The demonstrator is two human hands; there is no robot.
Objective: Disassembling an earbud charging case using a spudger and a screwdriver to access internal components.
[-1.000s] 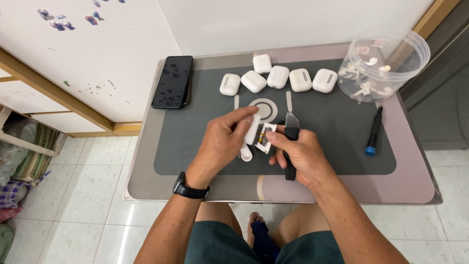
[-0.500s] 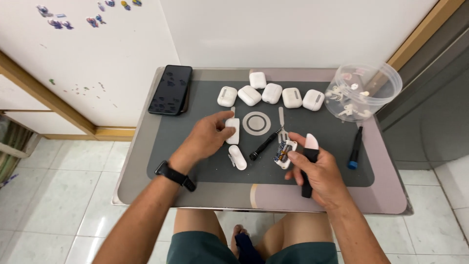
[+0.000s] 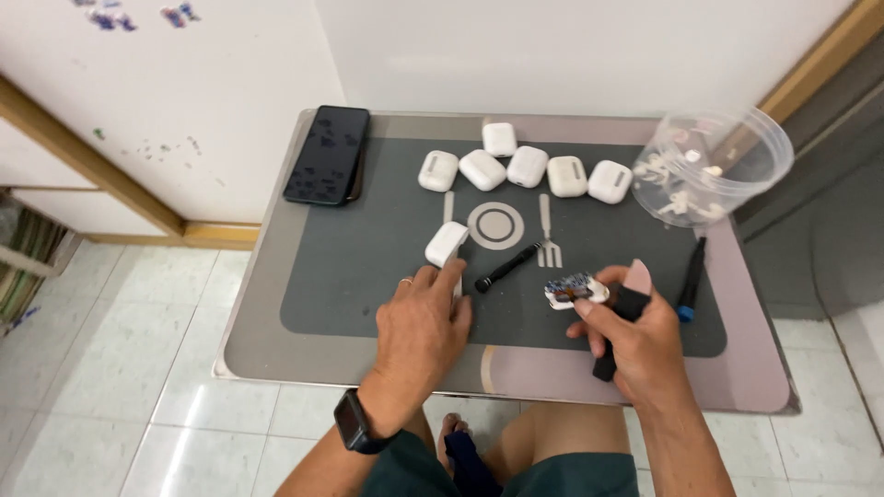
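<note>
The palm of the left hand (image 3: 419, 322) faces down on the grey mat (image 3: 359, 267), so what lies under it is hidden; its fingers lie flat and close together, with the fingertips beside a small white case (image 3: 446, 244) that is tilted on the mat just above them. Whether the fingers touch that case cannot be told. A dark smartwatch (image 3: 353, 423) wraps the wrist.

The right hand (image 3: 631, 345) pinches an opened white case part (image 3: 575, 292) between thumb and fingers, above the mat's lower right area. Its inside shows a small circuit board with blue and orange specks, too small to read further. The same hand grips a black-handled tool (image 3: 615, 331); most of the handle is covered by the palm, and a pale flat tip shows above the fingers.

A slim black pen-like tool (image 3: 506, 268) lies diagonally between the hands. A black tool with a blue end (image 3: 690, 280) lies at the right. Six glossy, rounded white cases (image 3: 527, 167) sit in a loose row at the mat's far edge. A clear plastic tub (image 3: 714, 166) holds small white pieces, blurred. A glossy black phone (image 3: 328, 154) rests at the table's left corner.
</note>
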